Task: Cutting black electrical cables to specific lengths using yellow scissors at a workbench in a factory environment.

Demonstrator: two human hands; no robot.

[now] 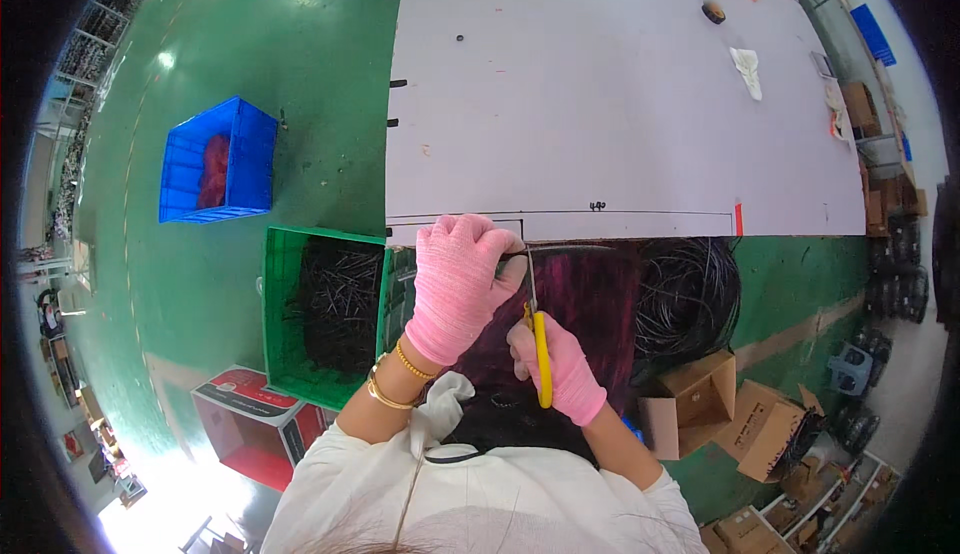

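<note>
My left hand [455, 289], in a pink knit glove, is at the near edge of the white table [620, 104]. Its thumb and fingers pinch a thin black cable or tube [514, 254], of which only a short bit shows. My right hand [570, 374], gloved the same way, grips yellow-handled scissors [543, 359]. Their blades point away from me, close beside the left fingertips and the black strand; whether they touch it I cannot tell. Dark cloth lies under both hands, and a large coil of black cable [690, 299] sits to the right.
At left stands a green crate [275, 314] holding many short black pieces. A blue crate [250, 169] with a red bag is farther off on the floor. Open cardboard boxes [715, 394] are at lower right. A tape roll [713, 12] and white cloth [746, 72] lie on the table.
</note>
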